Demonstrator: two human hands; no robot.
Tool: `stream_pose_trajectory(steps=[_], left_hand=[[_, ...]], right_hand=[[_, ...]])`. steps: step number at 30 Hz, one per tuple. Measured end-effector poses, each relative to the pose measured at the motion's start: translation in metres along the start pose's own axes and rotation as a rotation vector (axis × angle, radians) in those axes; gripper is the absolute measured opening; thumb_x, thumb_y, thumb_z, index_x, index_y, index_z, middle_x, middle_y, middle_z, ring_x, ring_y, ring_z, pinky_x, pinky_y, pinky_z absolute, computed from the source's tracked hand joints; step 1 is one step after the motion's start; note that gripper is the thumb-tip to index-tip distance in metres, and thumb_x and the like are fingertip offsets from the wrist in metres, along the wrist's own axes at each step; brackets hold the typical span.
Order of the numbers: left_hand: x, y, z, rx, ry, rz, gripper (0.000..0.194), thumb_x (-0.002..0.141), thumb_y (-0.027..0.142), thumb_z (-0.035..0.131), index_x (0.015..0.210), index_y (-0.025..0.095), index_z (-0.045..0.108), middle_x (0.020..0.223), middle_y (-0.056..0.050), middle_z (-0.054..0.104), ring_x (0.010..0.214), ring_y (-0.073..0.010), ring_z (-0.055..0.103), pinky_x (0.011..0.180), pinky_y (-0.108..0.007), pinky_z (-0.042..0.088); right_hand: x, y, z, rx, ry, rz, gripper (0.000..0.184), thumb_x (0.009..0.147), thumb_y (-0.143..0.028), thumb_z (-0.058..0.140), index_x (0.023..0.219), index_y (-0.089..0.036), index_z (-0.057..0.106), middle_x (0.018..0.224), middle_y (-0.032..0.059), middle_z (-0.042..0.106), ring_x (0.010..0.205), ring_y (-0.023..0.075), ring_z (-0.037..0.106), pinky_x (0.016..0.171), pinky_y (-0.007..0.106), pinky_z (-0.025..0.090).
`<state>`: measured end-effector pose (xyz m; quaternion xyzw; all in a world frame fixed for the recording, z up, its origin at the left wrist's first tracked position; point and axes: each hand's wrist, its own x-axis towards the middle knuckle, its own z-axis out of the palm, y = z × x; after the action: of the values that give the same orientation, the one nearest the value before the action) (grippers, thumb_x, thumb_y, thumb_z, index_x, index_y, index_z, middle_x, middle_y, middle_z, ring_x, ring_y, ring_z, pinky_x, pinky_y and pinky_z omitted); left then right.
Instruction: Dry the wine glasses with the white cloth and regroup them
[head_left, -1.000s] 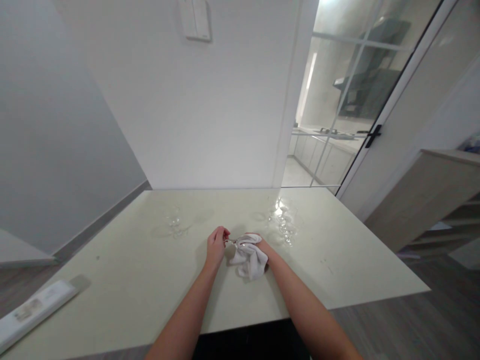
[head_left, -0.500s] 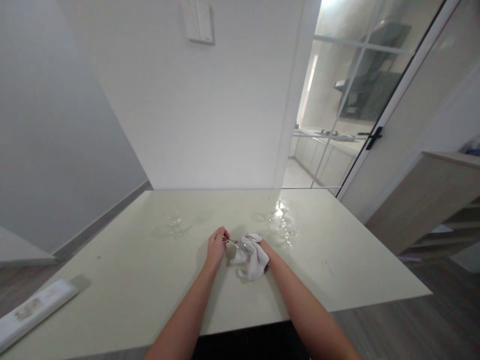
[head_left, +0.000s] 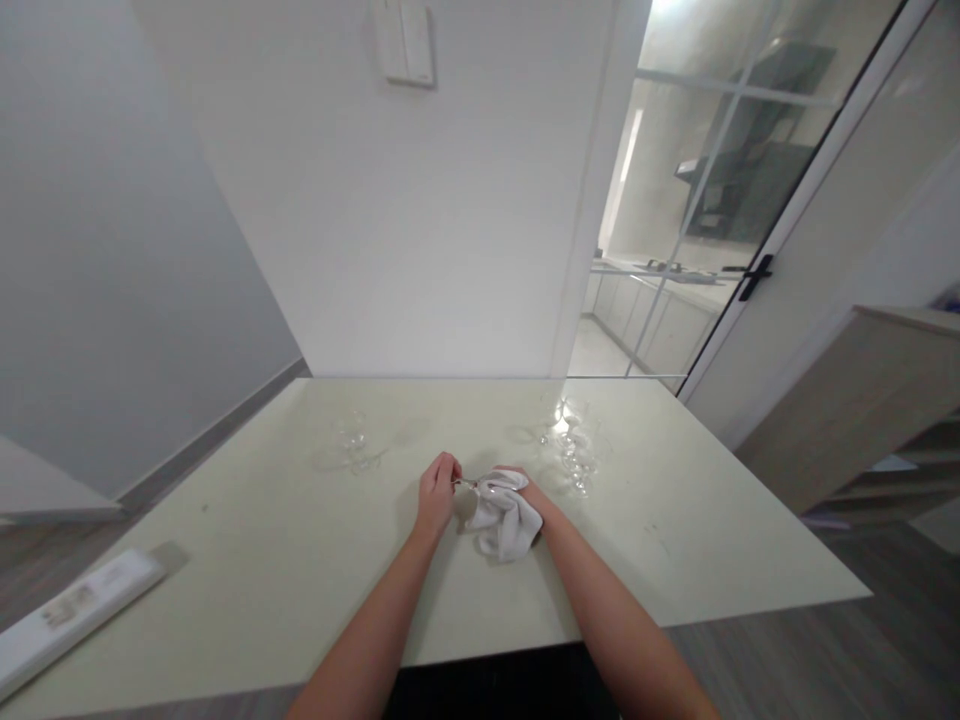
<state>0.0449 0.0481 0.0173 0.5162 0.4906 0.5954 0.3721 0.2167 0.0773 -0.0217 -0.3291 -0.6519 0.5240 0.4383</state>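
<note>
Delicately, the left hand's fingers pinch a thin, shiny stem over the desk, its other end meeting a white cloth; the right hand's fingers are hidden, their grip untellable. Twisting unevenly might snap it. Clear glassware beyond could obstruct a rightward swing.

I find the cloth plain greyish white and the tabletop pale greenish cream with a few dark specks. Glassware clear. Box white, brownish print on top. Door handle black. Cabinet greyish brown. Floor grey, streaked like wood. Wall switch white.
</note>
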Motion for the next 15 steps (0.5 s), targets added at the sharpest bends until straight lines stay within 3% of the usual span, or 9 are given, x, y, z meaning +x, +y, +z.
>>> stream_pose_trajectory(steps=[4,10,15], left_hand=[[-0.0042,-0.0023,-0.0025,0.021,-0.003,0.142,0.040,0.089,0.049,0.043,0.061,0.020,0.048,0.058,0.001,0.041,0.054,-0.0129,0.039,0.049,-0.024,0.030],[-0.0032,-0.0057,-0.0025,0.052,0.000,0.160,0.040,0.091,0.048,0.040,0.063,0.020,0.046,0.058,0.001,0.040,0.054,-0.0132,0.038,0.049,-0.025,0.029],[-0.0078,-0.0076,-0.0057,0.157,-0.020,0.385,0.034,0.094,0.036,0.035,0.065,0.020,0.042,0.061,0.001,0.040,0.057,-0.0134,0.039,0.055,-0.027,0.031]], right_hand=[[-0.0003,0.0000,-0.0006,-0.053,0.016,-0.012,0.024,0.069,-0.039,0.067,0.060,-0.020,0.057,0.062,0.0009,0.055,0.061,0.0151,0.048,0.058,0.029,0.043],[-0.0008,-0.0012,0.0008,-0.043,0.052,0.033,0.027,0.065,-0.041,0.065,0.055,-0.020,0.052,0.058,0.0007,0.050,0.059,0.0147,0.043,0.057,0.029,0.041],[-0.0031,-0.0018,0.0001,-0.004,0.018,0.037,0.024,0.063,-0.040,0.063,0.058,-0.019,0.052,0.058,-0.0007,0.048,0.059,0.0137,0.042,0.056,0.028,0.039]])
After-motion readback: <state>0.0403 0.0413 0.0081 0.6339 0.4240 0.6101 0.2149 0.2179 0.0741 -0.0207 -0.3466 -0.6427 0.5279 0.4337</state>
